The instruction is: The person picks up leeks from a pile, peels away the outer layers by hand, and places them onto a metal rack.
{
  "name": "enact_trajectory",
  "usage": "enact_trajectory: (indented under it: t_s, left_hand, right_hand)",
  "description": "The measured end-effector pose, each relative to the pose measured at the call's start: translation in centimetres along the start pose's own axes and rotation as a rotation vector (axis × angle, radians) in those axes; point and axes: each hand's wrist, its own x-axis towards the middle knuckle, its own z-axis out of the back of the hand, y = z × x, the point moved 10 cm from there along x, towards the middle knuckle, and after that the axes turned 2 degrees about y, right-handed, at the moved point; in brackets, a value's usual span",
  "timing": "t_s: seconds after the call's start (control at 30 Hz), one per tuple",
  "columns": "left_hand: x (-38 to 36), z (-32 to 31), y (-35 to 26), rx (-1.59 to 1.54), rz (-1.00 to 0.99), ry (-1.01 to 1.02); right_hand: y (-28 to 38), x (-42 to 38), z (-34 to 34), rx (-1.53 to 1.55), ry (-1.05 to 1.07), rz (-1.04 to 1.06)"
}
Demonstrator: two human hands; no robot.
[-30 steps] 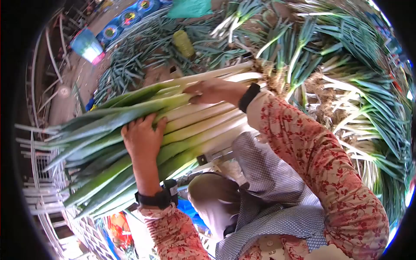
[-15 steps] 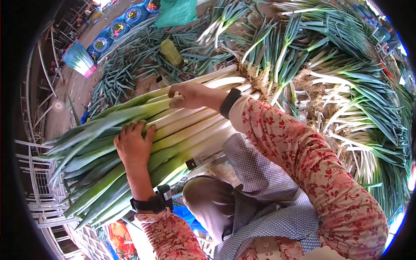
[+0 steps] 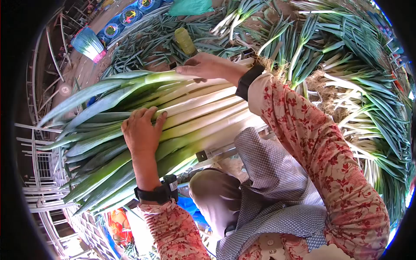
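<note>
A wide row of thick leeks (image 3: pixel 203 110) lies side by side in front of me, white stalks to the right and green leaves to the left. My left hand (image 3: pixel 142 132) rests on top of the green part, palm down, fingers spread. At the far edge of the row, my right hand (image 3: pixel 212 68) is closed around one leek (image 3: pixel 158 78), thumb and fingers on its pale stalk. This leek's leaves arch out to the left. Part of its stalk is hidden under my hand.
Smaller leeks with roots (image 3: pixel 351 104) are heaped at the right. Cut green leaves (image 3: pixel 143 47) cover the ground beyond the row, near a yellow-green container (image 3: pixel 185 41). A wrapped bundle (image 3: pixel 89 45) stands far left. White metal racks (image 3: pixel 43 173) border the left side.
My right hand has carried the leek from the top of the row to its far edge. The left hand stays on the leaves. The whole view has shifted slightly.
</note>
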Motion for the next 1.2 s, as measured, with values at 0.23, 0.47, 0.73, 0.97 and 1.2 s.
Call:
enact_trajectory:
  t_s: [0.23, 0.47, 0.73, 0.97, 1.2]
  left_hand:
    - [0.0, -0.7, 0.2, 0.002, 0.000, 0.010]
    - [0.0, 0.0, -0.3, -0.006, -0.014, -0.002]
    - [0.0, -0.3, 0.0, -0.001, -0.011, -0.003]
    - [-0.2, 0.1, 0.0, -0.026, -0.013, -0.042]
    - [-0.1, 0.0, -0.2, 0.005, -0.023, -0.023]
  right_hand:
    - [-0.8, -0.6, -3.3, -0.210, -0.201, 0.086]
    - [-1.2, -1.9, -4.6, -0.441, -0.235, 0.003]
    - [-0.7, -1.9, -0.6, -0.251, -0.337, 0.157]
    - [1.7, -0.5, 2.8, 0.066, -0.061, 0.137]
    - [-2.6, -0.1, -4.1, -0.360, 0.073, -0.034]
